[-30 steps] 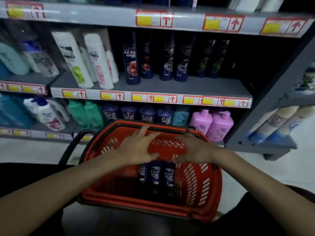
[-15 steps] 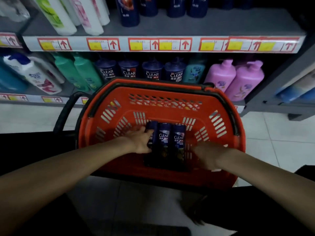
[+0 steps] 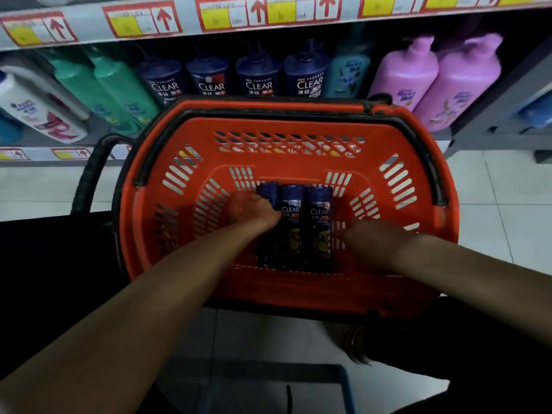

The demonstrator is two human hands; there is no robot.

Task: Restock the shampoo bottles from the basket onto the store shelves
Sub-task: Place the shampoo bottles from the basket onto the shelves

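— Bottles [image 3: 294, 228]: where are they?
— Three dark ones lie side by side on the floor of the red basket [image 3: 412, 264], in front of the shelf [image 3: 98, 26].
— And the hands?
— Left hand [image 3: 254, 209] rests on the leftmost bottle, grip unclear. Right hand [image 3: 373, 239] sits just beside the rightmost; blurred, cannot tell.

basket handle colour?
Black handles on the orange-red basket; head view, the only one.

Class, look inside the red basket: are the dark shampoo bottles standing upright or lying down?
Lying down. The three shampoo bottles lie side by side on the basket floor, labels facing up.
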